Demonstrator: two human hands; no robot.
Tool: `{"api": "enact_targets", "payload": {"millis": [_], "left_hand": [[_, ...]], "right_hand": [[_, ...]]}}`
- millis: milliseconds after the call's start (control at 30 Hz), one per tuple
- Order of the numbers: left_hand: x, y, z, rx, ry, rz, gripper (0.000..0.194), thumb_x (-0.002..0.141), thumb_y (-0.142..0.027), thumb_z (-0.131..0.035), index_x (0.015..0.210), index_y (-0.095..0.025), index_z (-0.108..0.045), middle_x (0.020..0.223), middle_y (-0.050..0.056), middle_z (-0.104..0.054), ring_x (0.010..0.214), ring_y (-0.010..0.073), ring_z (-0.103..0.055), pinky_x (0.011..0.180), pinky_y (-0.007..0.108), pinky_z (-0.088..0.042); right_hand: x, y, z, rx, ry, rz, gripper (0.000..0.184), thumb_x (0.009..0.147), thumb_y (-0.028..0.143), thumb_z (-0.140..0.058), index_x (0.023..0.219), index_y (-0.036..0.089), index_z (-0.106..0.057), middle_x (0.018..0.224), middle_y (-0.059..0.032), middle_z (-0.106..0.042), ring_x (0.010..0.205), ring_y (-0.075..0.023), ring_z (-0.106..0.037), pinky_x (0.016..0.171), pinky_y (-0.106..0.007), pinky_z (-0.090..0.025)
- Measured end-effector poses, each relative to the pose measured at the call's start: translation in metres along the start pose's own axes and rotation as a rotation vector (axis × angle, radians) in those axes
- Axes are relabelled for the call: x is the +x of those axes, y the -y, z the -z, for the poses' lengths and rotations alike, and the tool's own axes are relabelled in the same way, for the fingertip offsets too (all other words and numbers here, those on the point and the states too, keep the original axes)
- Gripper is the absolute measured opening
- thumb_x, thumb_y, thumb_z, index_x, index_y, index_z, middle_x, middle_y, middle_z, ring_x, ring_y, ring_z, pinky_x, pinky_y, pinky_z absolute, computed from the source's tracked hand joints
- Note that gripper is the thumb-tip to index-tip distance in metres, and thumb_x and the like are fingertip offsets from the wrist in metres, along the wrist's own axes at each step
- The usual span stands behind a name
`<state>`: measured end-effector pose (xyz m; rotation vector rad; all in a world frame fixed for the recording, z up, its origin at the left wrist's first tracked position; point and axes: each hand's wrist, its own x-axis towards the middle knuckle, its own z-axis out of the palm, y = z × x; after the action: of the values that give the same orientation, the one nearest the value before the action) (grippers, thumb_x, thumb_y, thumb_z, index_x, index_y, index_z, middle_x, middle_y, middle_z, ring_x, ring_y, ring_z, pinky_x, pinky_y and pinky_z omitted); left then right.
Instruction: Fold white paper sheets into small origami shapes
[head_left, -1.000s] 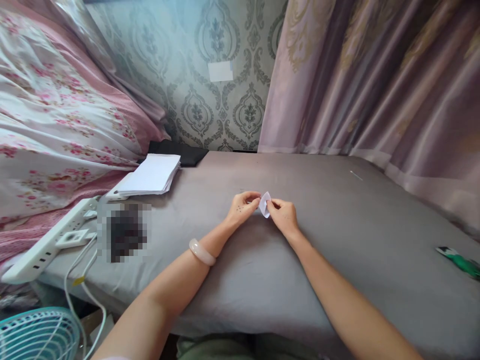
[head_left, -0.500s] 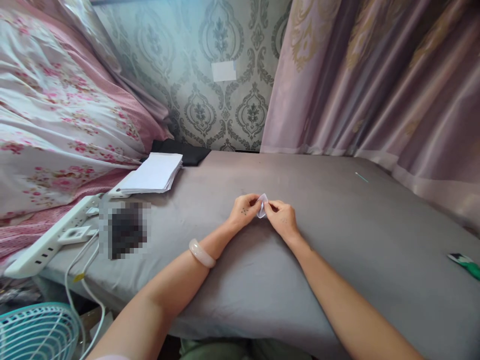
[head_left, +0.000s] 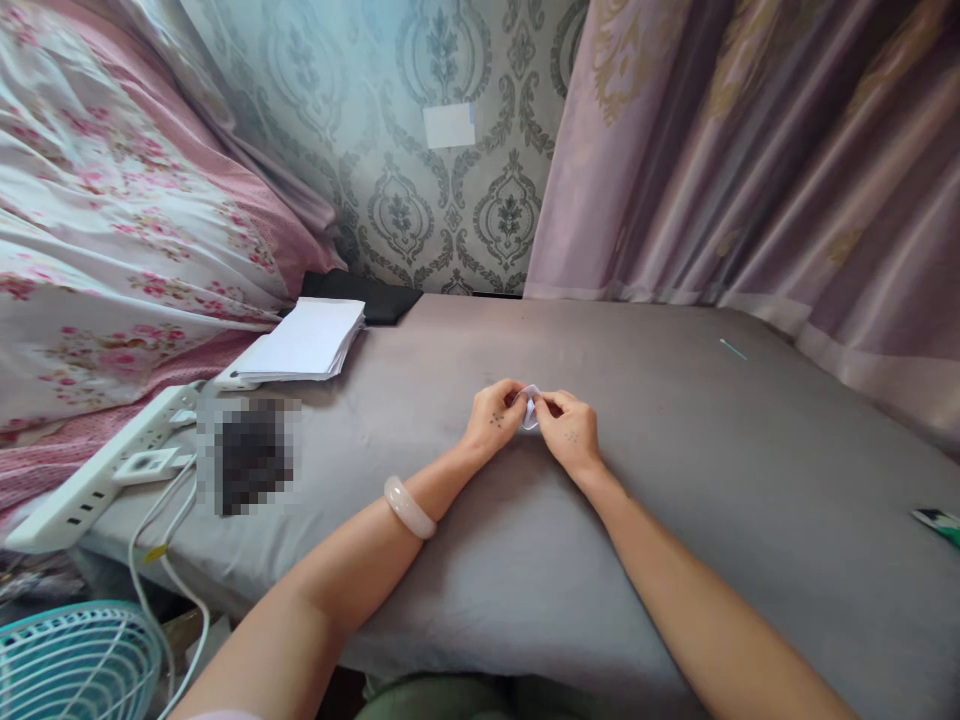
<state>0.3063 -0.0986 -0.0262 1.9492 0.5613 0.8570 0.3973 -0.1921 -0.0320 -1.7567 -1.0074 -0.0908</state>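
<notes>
A small folded white paper (head_left: 531, 412) is pinched between my two hands over the middle of the grey-covered table (head_left: 480, 570). My left hand (head_left: 495, 415) grips its left side with thumb and fingers closed. On the right side, the thumb and fingers of my right hand (head_left: 568, 430) press on it too. The paper's upper and lower points show between the fingertips, with its middle slightly spread; the fingers hide the rest of its folds. A pale bangle (head_left: 409, 508) circles my left wrist.
A stack of white paper (head_left: 304, 340) lies at the back left, near a black folded item (head_left: 386, 303). Along the left edge runs a white power strip (head_left: 97, 480) with cables, beside a blurred dark object (head_left: 255, 455). A thin stick (head_left: 733, 349) and a green item (head_left: 941, 524) lie at right.
Both hands have shifted very slightly right with the paper still between them. The paper's middle appears a little more spread. The whole view has tilted slightly.
</notes>
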Motion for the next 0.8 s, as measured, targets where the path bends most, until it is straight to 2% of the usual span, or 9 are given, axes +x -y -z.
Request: {"api": "enact_targets", "payload": {"millis": [167, 367, 500, 800], "left_hand": [[-0.0002, 0.0022, 0.0010, 0.038, 0.045, -0.065, 0.019, 0.086, -0.023, -0.052, 0.091, -0.015, -0.068, 0.078, 0.004, -0.070, 0.066, 0.0107, -0.060, 0.063, 0.021, -0.046], [-0.0009, -0.0008, 0.0024, 0.127, 0.002, -0.058, 0.014, 0.082, -0.018, -0.054, 0.081, -0.014, -0.067, 0.066, 0.001, -0.065, 0.059, 0.0092, -0.054, 0.058, 0.020, -0.043], [-0.0014, -0.0039, 0.0028, 0.108, -0.001, -0.063, 0.013, 0.082, -0.017, -0.053, 0.079, -0.014, -0.065, 0.067, 0.001, -0.064, 0.059, 0.0089, -0.054, 0.059, 0.020, -0.043], [-0.0033, -0.0019, -0.0002, 0.021, 0.107, -0.100, 0.023, 0.087, -0.021, -0.048, 0.100, -0.017, -0.067, 0.086, 0.006, -0.071, 0.073, 0.0119, -0.062, 0.067, 0.021, -0.048]], "right_hand": [[-0.0006, -0.0023, 0.0002, 0.028, 0.028, 0.002, 0.024, 0.083, 0.032, -0.053, 0.081, 0.017, -0.072, 0.080, -0.0077, -0.071, 0.071, -0.0179, -0.065, 0.072, -0.031, -0.050], [-0.0011, -0.0017, -0.0011, 0.018, 0.038, 0.001, 0.023, 0.083, 0.032, -0.055, 0.086, 0.017, -0.072, 0.083, -0.0075, -0.071, 0.070, -0.0173, -0.065, 0.071, -0.030, -0.049], [-0.0008, -0.0006, 0.0004, 0.007, 0.051, 0.003, 0.021, 0.083, 0.031, -0.055, 0.079, 0.018, -0.071, 0.078, -0.0062, -0.070, 0.070, -0.0171, -0.064, 0.071, -0.030, -0.048], [0.0013, -0.0050, 0.0043, -0.051, 0.039, 0.049, 0.021, 0.085, 0.032, -0.053, 0.078, 0.019, -0.068, 0.077, -0.0055, -0.068, 0.069, -0.0162, -0.060, 0.070, -0.030, -0.047]]}}
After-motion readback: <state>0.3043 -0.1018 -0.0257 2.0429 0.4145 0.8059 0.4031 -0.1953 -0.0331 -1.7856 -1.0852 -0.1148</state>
